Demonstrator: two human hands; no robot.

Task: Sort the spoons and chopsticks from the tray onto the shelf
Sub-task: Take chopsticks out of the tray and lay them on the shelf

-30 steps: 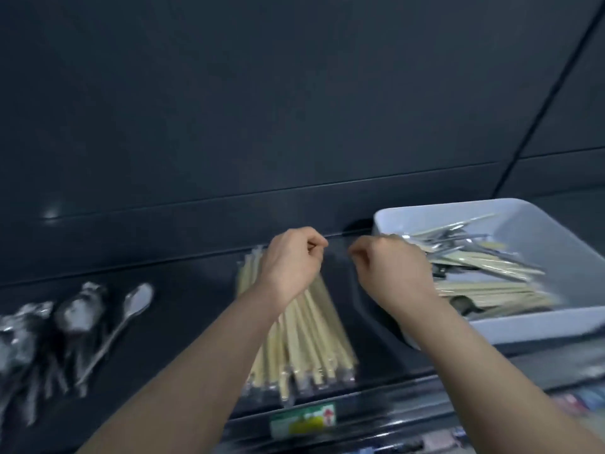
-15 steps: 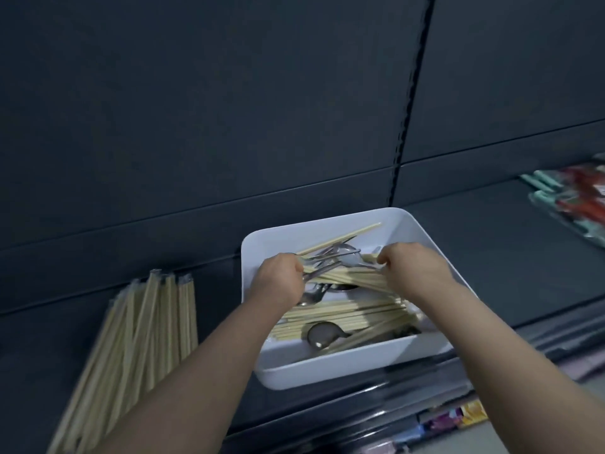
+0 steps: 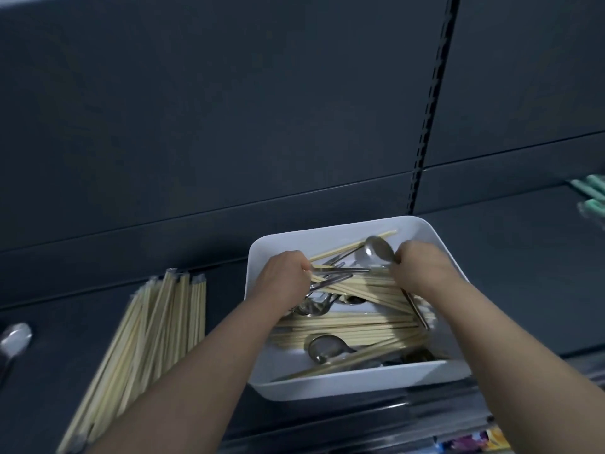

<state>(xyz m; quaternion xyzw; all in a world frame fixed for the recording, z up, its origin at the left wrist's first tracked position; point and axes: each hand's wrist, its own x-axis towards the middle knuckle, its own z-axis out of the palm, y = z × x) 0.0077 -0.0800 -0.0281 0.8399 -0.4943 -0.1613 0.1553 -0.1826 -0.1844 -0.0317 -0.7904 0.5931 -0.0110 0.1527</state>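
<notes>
Chopsticks (image 3: 353, 326) and spoons (image 3: 327, 347) crowd the white tray (image 3: 360, 385), lower centre; my left hand (image 3: 283, 273) pinches chopsticks, my right hand (image 3: 422, 270) curls, its hold hidden.

A white tray (image 3: 353, 383) is sitting at the front edge of the dark shelf (image 3: 507, 273). Pale wooden loose chopsticks (image 3: 343, 326) are lying mostly crosswise in it, tangling with metal spoons (image 3: 327, 347). A raised spoon (image 3: 376, 252) is tilting up at the back, its bowl beside the right hand (image 3: 422, 270). That hand and the left hand (image 3: 284, 273) are gripping the top sticks at opposite ends. Left of the tray, sorted chopsticks (image 3: 157, 322) are lying fanned on the shelf, with a lone spoon (image 3: 14, 339) lying further left.
</notes>
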